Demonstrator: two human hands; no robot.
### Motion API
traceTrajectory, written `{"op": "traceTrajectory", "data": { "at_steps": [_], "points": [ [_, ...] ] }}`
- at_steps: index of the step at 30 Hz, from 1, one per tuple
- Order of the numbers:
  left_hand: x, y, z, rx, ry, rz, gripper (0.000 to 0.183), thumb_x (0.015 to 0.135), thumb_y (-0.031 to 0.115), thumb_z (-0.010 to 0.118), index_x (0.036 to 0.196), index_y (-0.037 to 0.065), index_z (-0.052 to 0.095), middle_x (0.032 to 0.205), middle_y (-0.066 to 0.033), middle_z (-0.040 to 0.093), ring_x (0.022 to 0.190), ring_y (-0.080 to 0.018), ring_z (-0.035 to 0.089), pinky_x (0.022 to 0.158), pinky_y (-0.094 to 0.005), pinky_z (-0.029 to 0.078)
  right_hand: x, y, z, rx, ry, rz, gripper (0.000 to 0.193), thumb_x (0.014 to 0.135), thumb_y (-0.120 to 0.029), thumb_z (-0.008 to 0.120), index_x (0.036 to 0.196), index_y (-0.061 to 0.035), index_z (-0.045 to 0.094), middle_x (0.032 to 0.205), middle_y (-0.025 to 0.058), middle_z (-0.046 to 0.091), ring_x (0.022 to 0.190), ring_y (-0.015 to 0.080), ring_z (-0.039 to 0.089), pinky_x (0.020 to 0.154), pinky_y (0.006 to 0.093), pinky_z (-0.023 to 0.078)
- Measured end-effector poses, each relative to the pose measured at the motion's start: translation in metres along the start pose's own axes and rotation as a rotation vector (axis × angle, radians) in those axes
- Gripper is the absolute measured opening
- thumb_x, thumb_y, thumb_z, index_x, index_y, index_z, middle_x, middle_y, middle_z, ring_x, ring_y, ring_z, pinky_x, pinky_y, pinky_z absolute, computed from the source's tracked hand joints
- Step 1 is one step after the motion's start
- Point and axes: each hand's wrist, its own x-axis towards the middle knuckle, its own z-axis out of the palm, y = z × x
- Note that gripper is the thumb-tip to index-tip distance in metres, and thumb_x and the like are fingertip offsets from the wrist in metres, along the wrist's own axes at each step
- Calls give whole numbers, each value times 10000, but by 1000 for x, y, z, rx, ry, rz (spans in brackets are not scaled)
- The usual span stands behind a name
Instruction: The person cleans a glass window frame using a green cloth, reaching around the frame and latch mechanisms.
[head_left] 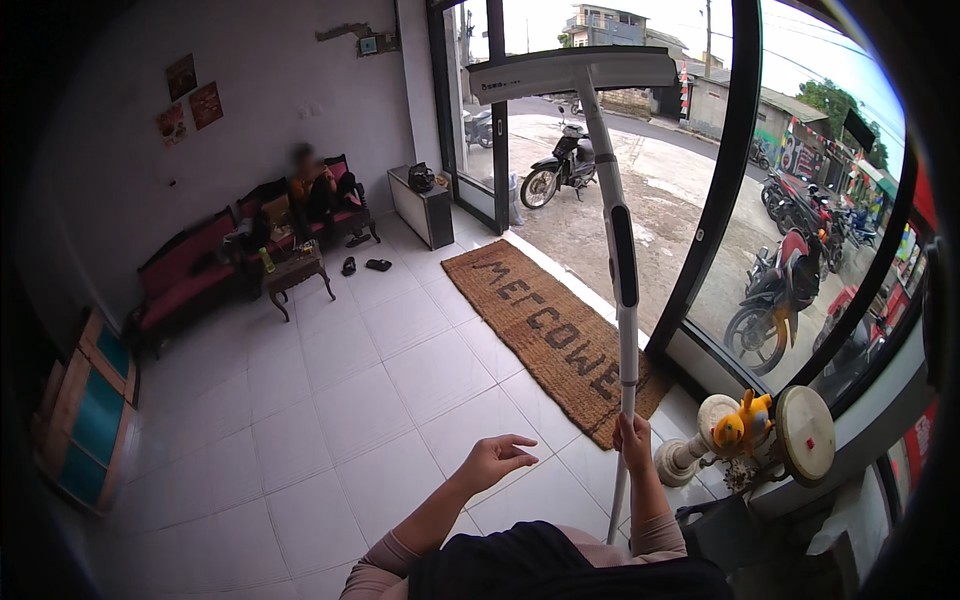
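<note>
My right hand (pixel 632 440) is closed round the lower pole of a white long-handled squeegee (pixel 603 165). The squeegee stands upright, its wide flat head at the top, in front of the doorway and the glass. A dark oval panel shows partway along the pole, and the lower end runs down beside my body. My left hand (pixel 497 462) is raised over the tiled floor, apart from the pole. Its fingers are loosely bent and apart, with nothing in them. Beyond both hands a brown coir doormat (pixel 540 335) with dark lettering lies along the threshold.
To the right stand a pale pedestal (pixel 682 462), a yellow-orange plush toy (pixel 742 425) and a round-topped stool (pixel 805 435) by the glass panel. A person sits on the red sofa (pixel 190 270) behind a small table (pixel 297 272). Slippers (pixel 378 265) lie nearby. Motorbikes (pixel 562 165) are parked outside.
</note>
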Motion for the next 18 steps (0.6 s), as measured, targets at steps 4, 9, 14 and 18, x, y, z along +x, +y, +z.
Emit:
{"op": "traceTrajectory", "data": {
  "at_steps": [4,9,14,18],
  "points": [
    [37,-29,-54,1,-83,-161,417,920,362,526,864,-39,629,734,-107,661,795,-171,654,711,-283,496,73,-45,62,43,39,-217,374,961,-383,416,773,-67,483,531,-10,411,390,63,351,348,219,278],
    [98,-9,-65,271,-144,110,584,842,496,582,1222,66,473,1059,-163,596,997,-267,590,864,-362,465,107,-110,122,261,23,-237,406,970,-420,357,831,-59,479,564,6,418,440,81,387,407,221,322],
    [175,-45,1,-429,-690,81,487,889,460,531,1127,35,509,938,-79,593,828,-142,599,725,-283,486,138,-179,107,270,139,-286,450,947,-502,343,938,-62,439,564,24,441,430,89,409,398,225,348],
    [215,2,70,-663,-796,29,436,951,430,399,917,13,521,551,45,379,414,-30,324,381,-191,276,160,-221,33,219,330,-264,451,929,-520,382,1036,-82,403,584,23,430,440,96,442,402,237,383]
  ]
}}
